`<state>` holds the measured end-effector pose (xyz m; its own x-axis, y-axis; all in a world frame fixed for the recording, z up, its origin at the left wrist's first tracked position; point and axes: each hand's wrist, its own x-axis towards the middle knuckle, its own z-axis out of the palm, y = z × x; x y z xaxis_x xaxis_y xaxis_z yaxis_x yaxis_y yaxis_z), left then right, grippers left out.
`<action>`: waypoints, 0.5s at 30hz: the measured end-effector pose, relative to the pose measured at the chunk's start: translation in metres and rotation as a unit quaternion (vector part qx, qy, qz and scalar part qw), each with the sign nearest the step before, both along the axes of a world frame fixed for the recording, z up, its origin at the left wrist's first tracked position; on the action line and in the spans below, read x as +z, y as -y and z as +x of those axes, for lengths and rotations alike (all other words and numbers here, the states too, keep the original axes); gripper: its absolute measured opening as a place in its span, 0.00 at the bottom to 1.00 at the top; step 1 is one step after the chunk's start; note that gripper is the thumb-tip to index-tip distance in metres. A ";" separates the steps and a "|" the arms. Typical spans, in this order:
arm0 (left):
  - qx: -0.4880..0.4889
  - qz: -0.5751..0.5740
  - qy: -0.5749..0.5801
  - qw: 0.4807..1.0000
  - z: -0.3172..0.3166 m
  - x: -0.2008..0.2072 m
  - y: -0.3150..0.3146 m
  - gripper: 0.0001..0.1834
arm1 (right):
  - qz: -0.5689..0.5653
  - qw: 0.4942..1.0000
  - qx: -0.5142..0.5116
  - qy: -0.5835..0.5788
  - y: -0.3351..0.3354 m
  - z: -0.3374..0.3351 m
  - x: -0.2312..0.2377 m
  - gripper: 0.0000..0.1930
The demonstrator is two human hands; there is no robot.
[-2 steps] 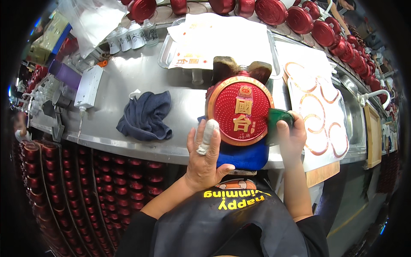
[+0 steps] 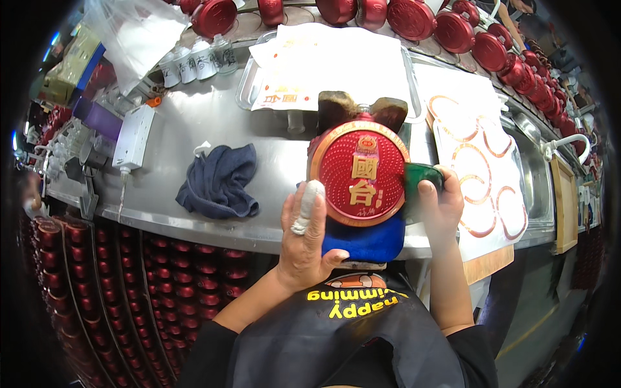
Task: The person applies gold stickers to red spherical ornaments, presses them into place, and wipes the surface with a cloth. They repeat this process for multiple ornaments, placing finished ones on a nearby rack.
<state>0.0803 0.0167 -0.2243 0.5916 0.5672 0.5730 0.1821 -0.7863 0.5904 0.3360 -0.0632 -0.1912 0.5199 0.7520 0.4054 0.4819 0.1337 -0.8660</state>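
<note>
Closest, the left hand (image 2: 301,253), fingers extended and gripping nothing, stands at eight o'clock of the red bottle (image 2: 362,178); the right hand (image 2: 440,202) pinches a green piece (image 2: 422,174) at three. Blue padding (image 2: 366,242) shows at six; beyond, on the bench (image 2: 284,155), dark cloth (image 2: 220,181) lies at nine, white sheets (image 2: 346,64) at twelve.

Bare right hand (image 2: 441,205) is blurred, can't really tell if flat dark-green piece (image 2: 422,178) touches round red gold-rimmed bottle (image 2: 335,173), translucent plastic bag (image 2: 139,39) cropped up top.

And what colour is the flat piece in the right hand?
The flat piece is green, best seen in the head view.
</note>
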 end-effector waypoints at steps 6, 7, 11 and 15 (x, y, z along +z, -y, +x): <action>-0.012 -0.041 0.018 0.999 0.006 0.023 -0.044 0.46 | -0.019 0.998 0.024 -0.051 -0.021 0.018 0.009 0.16; -0.022 -0.041 0.011 0.999 0.008 0.027 -0.051 0.45 | -0.033 0.998 0.016 -0.048 -0.025 0.020 0.011 0.16; -0.055 -0.025 -0.012 0.998 0.017 0.046 -0.080 0.43 | -0.050 0.997 0.034 -0.055 -0.038 0.026 0.022 0.16; -0.109 0.022 -0.075 0.991 0.032 0.070 -0.108 0.39 | -0.060 0.991 0.024 -0.117 -0.047 0.028 0.026 0.15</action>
<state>0.1119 0.1250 -0.1547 0.7777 0.3936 0.4901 0.0887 -0.8406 0.5343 0.3641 -0.0160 -0.1656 0.5512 0.8138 0.1842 0.2616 0.0411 -0.9643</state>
